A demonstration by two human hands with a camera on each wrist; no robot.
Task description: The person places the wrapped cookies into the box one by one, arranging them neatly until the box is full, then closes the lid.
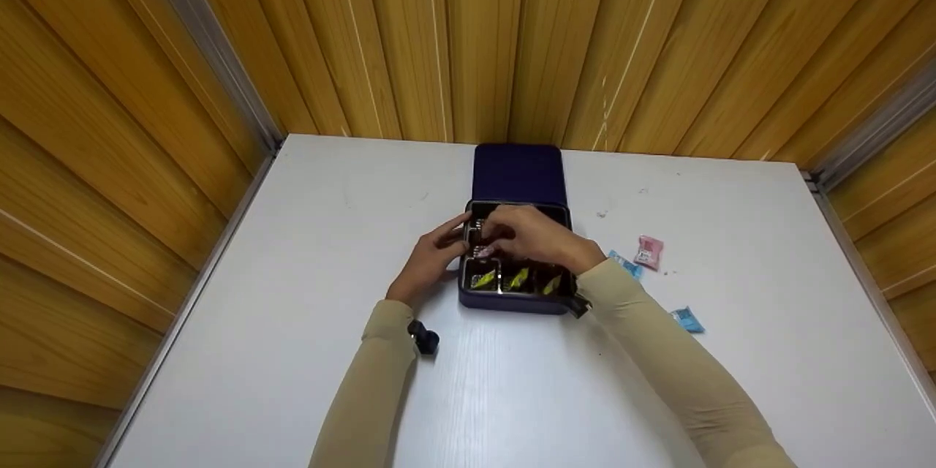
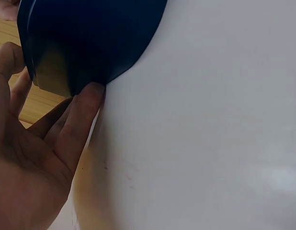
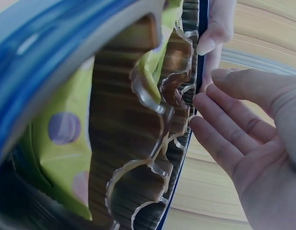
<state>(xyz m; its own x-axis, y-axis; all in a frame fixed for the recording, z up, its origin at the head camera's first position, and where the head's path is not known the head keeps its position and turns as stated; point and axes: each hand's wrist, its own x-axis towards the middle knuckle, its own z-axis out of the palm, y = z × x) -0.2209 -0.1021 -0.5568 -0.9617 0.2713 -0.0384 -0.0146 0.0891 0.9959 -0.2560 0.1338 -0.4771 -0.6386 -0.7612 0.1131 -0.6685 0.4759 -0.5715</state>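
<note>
A dark blue box (image 1: 512, 301) stands on the white table, its lid (image 1: 518, 172) laid back. Inside is a clear compartment tray (image 3: 162, 112); yellow-green packets (image 1: 483, 280) lie in its front row. My left hand (image 1: 428, 263) touches the box's left side, with fingers against the wall and rim. My right hand (image 1: 537, 234) reaches over the tray at its left side, thumb and fingers slightly apart and fingertips at the compartments. Under it, a small pinkish packet (image 1: 482, 251) shows in a left compartment. The right hand hides much of the tray's middle.
To the right of the box lie a pink packet (image 1: 648, 252) and a blue packet (image 1: 626, 265), partly behind the right forearm. Another blue packet (image 1: 687, 319) lies nearer. Wood-patterned panels (image 1: 475, 44) enclose the table's back and sides.
</note>
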